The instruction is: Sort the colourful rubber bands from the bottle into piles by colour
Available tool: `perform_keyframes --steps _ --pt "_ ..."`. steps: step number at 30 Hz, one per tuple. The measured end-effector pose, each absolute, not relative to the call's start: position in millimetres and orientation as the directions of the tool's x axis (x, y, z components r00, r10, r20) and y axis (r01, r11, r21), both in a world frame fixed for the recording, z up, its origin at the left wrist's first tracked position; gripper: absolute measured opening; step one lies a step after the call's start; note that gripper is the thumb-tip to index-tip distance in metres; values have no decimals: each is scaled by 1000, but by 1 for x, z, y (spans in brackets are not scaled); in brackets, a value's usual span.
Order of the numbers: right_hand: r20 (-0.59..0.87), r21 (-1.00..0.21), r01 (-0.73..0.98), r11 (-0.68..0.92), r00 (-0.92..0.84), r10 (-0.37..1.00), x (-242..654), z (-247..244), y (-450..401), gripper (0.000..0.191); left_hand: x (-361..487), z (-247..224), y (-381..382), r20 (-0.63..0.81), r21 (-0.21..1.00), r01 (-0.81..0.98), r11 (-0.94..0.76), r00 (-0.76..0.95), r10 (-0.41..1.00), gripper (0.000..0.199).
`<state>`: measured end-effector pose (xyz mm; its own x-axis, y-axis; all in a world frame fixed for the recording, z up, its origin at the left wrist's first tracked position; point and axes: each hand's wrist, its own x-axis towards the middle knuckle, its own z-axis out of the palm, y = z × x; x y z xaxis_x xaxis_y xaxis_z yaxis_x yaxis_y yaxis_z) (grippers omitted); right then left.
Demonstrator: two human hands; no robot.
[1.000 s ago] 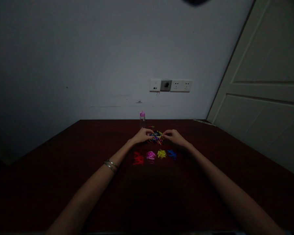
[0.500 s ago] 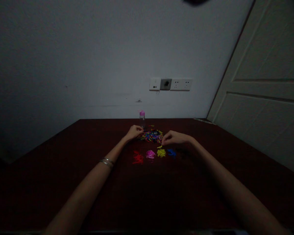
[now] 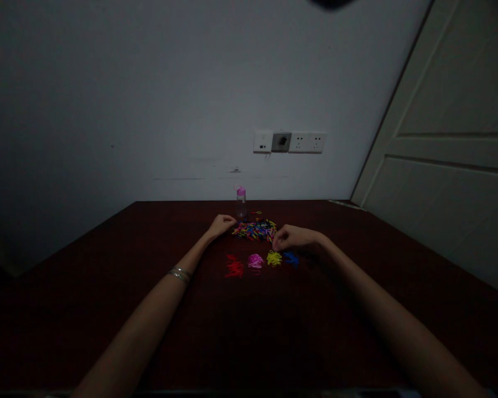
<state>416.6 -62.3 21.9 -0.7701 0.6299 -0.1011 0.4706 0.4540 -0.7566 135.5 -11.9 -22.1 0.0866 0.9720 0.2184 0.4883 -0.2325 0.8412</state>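
Observation:
A mixed pile of small coloured rubber bands [image 3: 255, 229] lies between my two hands. My left hand [image 3: 223, 224] rests at its left edge, fingers pinched together; whatever they may hold is too small to make out. My right hand [image 3: 292, 237] is closed, its fingertips pointing down at the far edge of a pile of yellow rubber bands [image 3: 274, 258]. Whether a band is still between those fingertips is hidden. Sorted by colour, red bands [image 3: 234, 267], pink bands [image 3: 255, 261] and blue bands [image 3: 291, 258] lie in line with the yellow ones.
A clear bottle [image 3: 241, 204] with an open pink lid stands behind the mixed pile. The dark table [image 3: 249, 326] meets a wall at the back, where a row of sockets [image 3: 302, 142] is mounted. A pale panelled door [image 3: 448, 149] is at the right.
The yellow band that hung from my right fingertips no longer shows apart from the yellow pile; that hand has dipped slightly. My left hand has drawn back a little to the left.

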Motion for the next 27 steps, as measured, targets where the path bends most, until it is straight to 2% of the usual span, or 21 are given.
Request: perform_keyframes --steps 5,9,12,15,21,27 --pt "-37 -789 449 419 -715 698 424 20 -54 23 134 -20 -11 172 850 484 -209 119 978 22" --pt "50 -798 484 358 -539 841 441 8 -40 27 127 -12 -9 95 829 517 -212 244 965 20" --pt "50 -824 509 247 -370 928 457 -6 -30 30 118 -3 -10 -10 809 545 -221 389 921 20" --pt "69 -816 535 219 -286 956 470 -19 -22 30 111 5 -10 -155 782 584 -220 523 838 22" --pt "103 -819 536 205 -215 971 480 -30 -14 31 116 2 -10 -215 697 683 -220 491 844 32" --pt "117 -810 545 215 -209 971 479 -32 -13 30 122 -3 -9 -191 654 717 -239 463 865 16"
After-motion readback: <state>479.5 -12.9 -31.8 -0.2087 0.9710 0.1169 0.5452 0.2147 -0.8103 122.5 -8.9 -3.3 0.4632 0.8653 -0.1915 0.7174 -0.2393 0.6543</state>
